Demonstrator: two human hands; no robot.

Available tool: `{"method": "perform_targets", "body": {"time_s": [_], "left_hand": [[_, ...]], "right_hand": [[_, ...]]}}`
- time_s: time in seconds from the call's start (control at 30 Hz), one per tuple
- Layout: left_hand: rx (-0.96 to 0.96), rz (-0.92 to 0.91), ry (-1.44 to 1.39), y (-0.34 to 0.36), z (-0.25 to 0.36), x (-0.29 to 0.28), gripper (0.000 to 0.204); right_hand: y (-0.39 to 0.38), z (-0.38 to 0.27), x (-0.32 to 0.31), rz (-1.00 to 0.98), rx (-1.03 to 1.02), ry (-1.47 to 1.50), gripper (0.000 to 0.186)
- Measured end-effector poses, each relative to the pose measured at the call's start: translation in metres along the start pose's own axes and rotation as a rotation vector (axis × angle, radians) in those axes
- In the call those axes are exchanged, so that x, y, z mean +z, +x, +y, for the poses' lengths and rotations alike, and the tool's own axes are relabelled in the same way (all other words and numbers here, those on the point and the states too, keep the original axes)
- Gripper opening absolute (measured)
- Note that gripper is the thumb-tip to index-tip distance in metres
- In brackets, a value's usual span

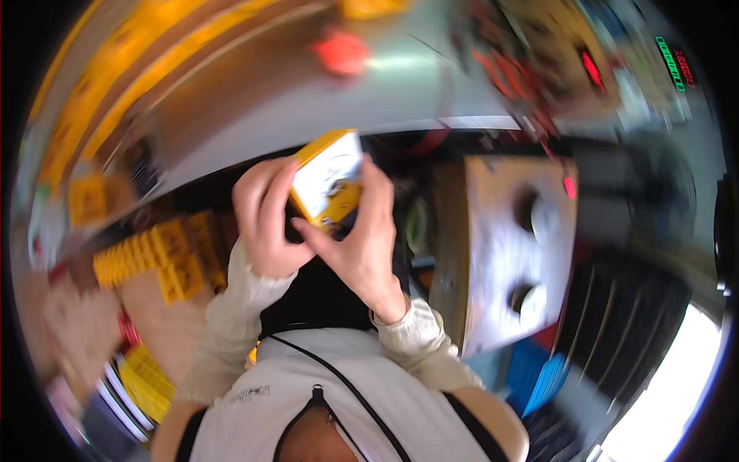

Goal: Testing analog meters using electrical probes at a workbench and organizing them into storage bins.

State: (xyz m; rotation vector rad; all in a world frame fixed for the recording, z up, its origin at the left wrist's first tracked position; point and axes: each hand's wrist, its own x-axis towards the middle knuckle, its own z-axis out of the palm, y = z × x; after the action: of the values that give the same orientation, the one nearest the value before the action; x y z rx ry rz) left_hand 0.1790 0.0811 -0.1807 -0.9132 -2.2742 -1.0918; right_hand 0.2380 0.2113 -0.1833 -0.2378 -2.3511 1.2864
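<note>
Both of my hands hold a yellow rectangular panel meter (323, 173) with a white face, tilted in front of my body. My left hand (264, 217) has its fingers curled along the meter's left side. My right hand (360, 240) grips its right side, thumb across the lower corner. The underside of the meter is hidden. Beyond it runs a grey metal work surface (239, 104), blurred by motion.
Yellow housings (177, 258) are stacked at lower left, and blurred yellow rows line the upper left. A bench with a metal top (508, 262) and two round fixtures stands at right, beside dark racks (623, 323) and a blue bin (531, 385). Red cables lie at upper right.
</note>
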Motion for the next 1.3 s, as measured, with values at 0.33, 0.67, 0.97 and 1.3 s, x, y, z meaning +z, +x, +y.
{"method": "perform_targets", "body": {"time_s": [0.33,0.67,0.97,1.3], "left_hand": [[0.217,-0.625,-0.265,-0.009,0.039,0.05,0.056],[0.174,-0.615,-0.153,0.015,0.044,0.039,0.051],[0.257,-0.591,-0.258,0.003,0.052,0.042,0.014],[0.247,-0.608,-0.239,0.012,0.045,0.041,0.012]], "right_hand": [[-0.141,0.13,-0.232,0.613,0.799,-1.124,0.085],[-0.17,0.163,-0.261,0.762,0.86,-1.111,0.087],[-0.163,0.159,-0.257,0.802,0.94,-1.088,0.087],[-0.163,0.159,-0.256,0.792,0.944,-1.117,0.087]]}}
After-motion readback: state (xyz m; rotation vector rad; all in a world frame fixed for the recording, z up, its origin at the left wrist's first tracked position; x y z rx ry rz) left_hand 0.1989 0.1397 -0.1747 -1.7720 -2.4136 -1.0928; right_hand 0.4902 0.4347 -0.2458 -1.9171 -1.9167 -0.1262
